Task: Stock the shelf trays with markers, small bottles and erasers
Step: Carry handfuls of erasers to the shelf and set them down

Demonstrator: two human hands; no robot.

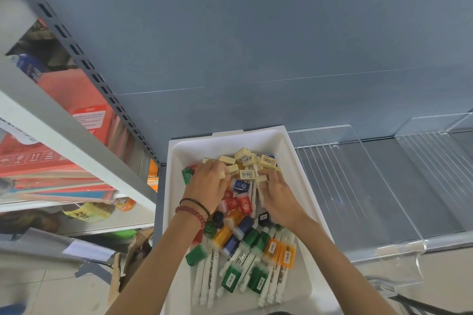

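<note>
A white bin (176, 186) on the shelf holds a jumble of stock. Cream erasers (247, 161) with barcodes are piled at its far end, small coloured bottles (238, 206) lie in the middle, and white markers (258, 271) with green and orange caps lie at the near end. My left hand (208, 185) reaches into the eraser pile, fingers curled round a cream eraser (231, 170). My right hand (277, 193) pinches another cream eraser (262, 178) at its fingertips. Both hands are inside the bin.
Clear acrylic divider trays (358, 186) sit on the grey shelf to the right of the bin. A metal upright (84, 64) stands at left, with red boxes (76, 100) behind it. Torn cardboard (128, 263) lies on the tiled floor at lower left.
</note>
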